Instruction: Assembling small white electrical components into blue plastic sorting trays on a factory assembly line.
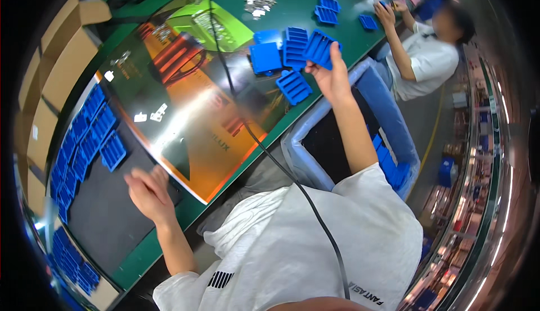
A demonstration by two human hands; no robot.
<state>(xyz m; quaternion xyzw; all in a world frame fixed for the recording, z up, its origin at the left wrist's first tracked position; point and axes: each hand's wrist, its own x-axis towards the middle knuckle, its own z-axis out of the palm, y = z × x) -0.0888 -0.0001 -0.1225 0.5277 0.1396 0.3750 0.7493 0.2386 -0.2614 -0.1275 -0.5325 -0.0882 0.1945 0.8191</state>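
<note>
My right hand (334,77) holds a blue slotted plastic tray (320,49) by its edge, thumb on one side, over the table's near edge. Right beside it lie more blue plastic pieces: a slotted tray (294,87), another tray (295,46) and a flat-faced piece (266,57). My left hand (149,193) is raised over the dark mat (112,215), slightly blurred. Its fingers are loosely bent and apart, and nothing shows in them. Closest to it is a blue slotted tray (113,150), at the end of rows of similar trays (84,136).
A shiny orange-and-black printed sheet (214,164) covers the table's middle. On it sits a green tray (216,27) of small metal parts; a metal pile (256,1) lies beyond. A black cable (230,80) crosses overhead. A lined bin (408,136) stands right, near a co-worker (422,57).
</note>
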